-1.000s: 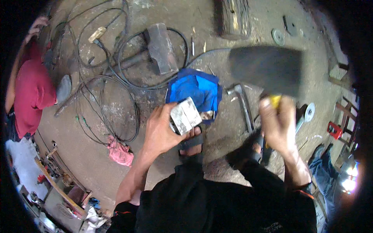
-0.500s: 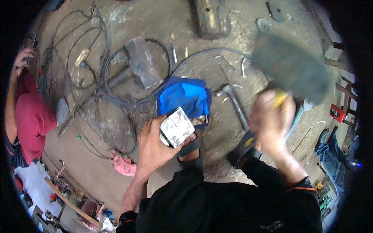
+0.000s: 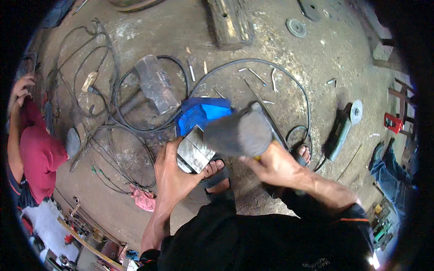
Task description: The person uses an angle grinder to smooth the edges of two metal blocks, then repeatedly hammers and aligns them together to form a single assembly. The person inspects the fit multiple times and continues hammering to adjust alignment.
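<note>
My left hand (image 3: 174, 174) is wrapped round a squarish grey metal block (image 3: 202, 152) with a line across its scuffed face. The block is held tilted above my left foot. In my right hand (image 3: 278, 166) is a mallet with a large dark rounded head (image 3: 237, 133); only a bit of its yellow handle shows by my fingers. The mallet head is right beside the block's right edge; whether they touch I cannot tell. Behind both lies a blue cloth (image 3: 203, 113) on the floor, partly covered by them.
A sledgehammer (image 3: 158, 83) lies amid looped black cable (image 3: 120, 97) at left. An angle grinder (image 3: 341, 131) rests at right. Farther off are a wooden block (image 3: 230, 27) and a round disc (image 3: 296, 28). A person in red (image 3: 38, 149) is at far left, a pink rag (image 3: 143, 197) nearer.
My right hand has swung the mallet from the upper right down and left to the block. My left hand still holds the block, shifted slightly left in view.
</note>
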Demonstrator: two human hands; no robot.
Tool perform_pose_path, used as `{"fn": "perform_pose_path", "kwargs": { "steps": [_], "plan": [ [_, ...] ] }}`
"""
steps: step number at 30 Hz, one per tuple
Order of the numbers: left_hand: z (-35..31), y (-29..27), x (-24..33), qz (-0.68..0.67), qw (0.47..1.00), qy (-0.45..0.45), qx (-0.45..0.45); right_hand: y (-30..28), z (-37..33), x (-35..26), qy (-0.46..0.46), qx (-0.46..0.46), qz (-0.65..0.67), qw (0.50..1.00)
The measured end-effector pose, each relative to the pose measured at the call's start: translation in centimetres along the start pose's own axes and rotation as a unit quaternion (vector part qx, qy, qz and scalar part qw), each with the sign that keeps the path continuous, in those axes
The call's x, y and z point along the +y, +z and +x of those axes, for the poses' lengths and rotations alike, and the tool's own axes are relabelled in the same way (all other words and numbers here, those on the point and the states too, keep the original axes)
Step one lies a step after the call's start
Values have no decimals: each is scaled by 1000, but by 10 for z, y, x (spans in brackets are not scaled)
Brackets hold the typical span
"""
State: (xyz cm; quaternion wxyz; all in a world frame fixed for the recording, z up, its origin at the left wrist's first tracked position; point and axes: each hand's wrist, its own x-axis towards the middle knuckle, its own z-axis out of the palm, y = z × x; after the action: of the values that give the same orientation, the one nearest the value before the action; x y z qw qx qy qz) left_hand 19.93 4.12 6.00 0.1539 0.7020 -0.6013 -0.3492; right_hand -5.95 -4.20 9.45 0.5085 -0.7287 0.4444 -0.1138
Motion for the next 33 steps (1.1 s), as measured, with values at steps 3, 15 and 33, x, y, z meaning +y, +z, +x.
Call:
{"fn": "perform_pose_path", "kwargs": {
  "steps": [3,15,33],
  "plan": [
    [-5,0,0,-8,1000,-13,5,-27,-8,1,251,56,-11,966],
    [15,0,-15,59,992,110,-2,-11,-24,48,229,91,82,966],
    [24,59,-53,190,914,359,-4,0,-37,57,256,16,-16,966]
  ]
}}
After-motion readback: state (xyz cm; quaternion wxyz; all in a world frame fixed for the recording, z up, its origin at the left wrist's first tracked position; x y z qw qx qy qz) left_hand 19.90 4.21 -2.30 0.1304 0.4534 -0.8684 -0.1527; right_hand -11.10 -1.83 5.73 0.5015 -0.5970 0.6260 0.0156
